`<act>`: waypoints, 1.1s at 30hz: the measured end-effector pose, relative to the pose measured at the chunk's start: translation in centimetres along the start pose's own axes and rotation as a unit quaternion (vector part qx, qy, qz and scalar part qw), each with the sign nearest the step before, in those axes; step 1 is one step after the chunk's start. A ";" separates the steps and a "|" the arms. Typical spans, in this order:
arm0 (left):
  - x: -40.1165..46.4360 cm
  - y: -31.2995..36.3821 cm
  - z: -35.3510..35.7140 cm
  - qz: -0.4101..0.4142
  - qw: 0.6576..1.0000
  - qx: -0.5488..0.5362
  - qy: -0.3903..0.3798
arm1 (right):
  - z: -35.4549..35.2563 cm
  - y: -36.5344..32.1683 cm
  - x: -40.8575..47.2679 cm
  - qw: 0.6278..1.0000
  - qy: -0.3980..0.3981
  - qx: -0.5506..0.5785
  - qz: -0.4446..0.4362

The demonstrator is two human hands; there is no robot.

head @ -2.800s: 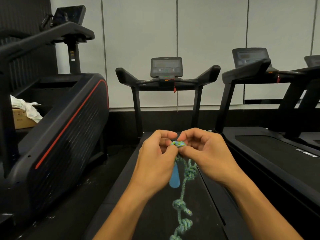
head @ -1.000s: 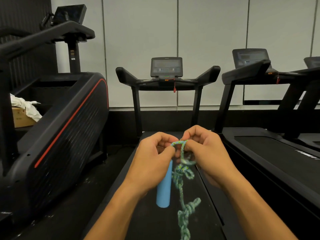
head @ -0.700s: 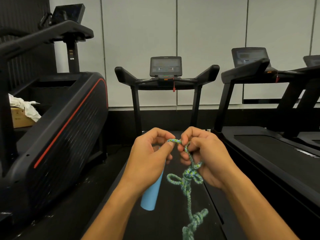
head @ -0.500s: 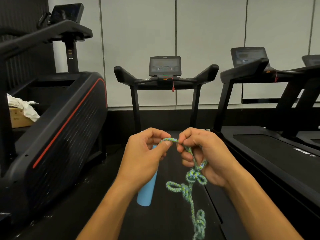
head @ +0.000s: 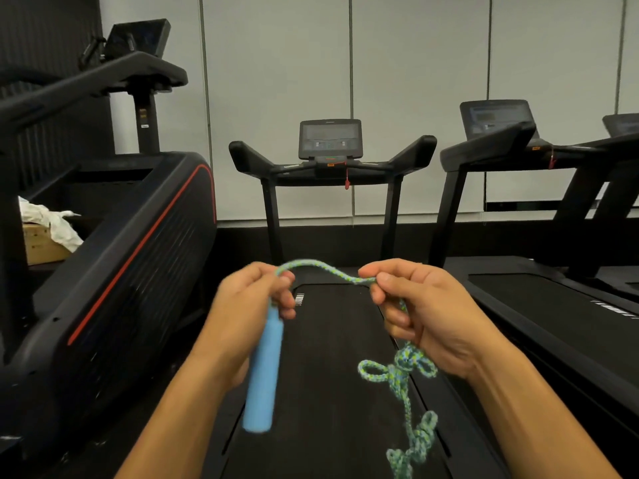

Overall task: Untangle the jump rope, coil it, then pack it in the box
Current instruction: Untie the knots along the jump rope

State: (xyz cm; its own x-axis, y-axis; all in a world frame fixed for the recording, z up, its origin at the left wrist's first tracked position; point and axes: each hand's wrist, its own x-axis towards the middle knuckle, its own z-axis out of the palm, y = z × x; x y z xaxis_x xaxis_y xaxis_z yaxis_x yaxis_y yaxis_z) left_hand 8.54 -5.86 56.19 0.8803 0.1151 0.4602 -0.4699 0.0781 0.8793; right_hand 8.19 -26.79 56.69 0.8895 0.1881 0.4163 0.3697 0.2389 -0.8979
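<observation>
While the left hand [head: 242,316] grips the blue handle [head: 264,371], the right hand [head: 425,319] pinches the knotted green rope [head: 325,271].

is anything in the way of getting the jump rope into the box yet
Yes: knots. The jump rope between the left hand and right hand runs free, but knotted clumps hang below. The cardboard box sits far left behind a black machine.

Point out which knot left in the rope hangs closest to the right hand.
The looped knot just under the right hand, with a loop sticking out to each side. The other tangle hangs farther down the rope.
</observation>
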 end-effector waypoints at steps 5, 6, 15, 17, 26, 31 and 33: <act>-0.6 -0.7 0.7 0.014 0.988 0.062 -0.140 | 1.2 0.7 -0.1 0.997 -0.016 -0.074 -0.016; -0.7 -0.8 0.9 0.016 0.988 0.055 -0.146 | 1.4 0.8 -0.2 0.996 -0.019 -0.086 -0.017; -0.8 -0.6 0.4 0.088 0.987 0.106 -0.086 | 1.2 0.2 -0.8 0.985 -0.037 -0.170 -0.009; -0.4 -0.3 -0.1 0.105 0.991 0.081 -0.036 | 0.9 -0.2 -0.9 0.986 -0.039 -0.165 -0.007; -0.9 0.2 -0.2 0.065 0.993 0.087 -0.055 | 1.8 -0.7 -1.3 0.996 -0.082 -0.005 0.036; -2.1 0.1 1.4 0.003 0.982 0.003 -0.188 | 3.3 -0.4 -1.2 0.997 -0.043 0.057 0.023; -2.2 -0.1 1.6 0.035 0.977 0.050 -0.203 | 3.6 -0.4 -1.4 0.999 -0.040 0.029 0.020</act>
State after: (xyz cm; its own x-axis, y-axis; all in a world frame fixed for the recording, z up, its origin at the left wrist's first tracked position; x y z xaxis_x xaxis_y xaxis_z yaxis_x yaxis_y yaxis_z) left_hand 6.76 -7.71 55.31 0.8085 -0.2880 0.5133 -0.5397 -0.0150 0.8417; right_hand 5.86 -23.69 56.97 0.8784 0.2733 0.3921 0.3160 0.2834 -0.9054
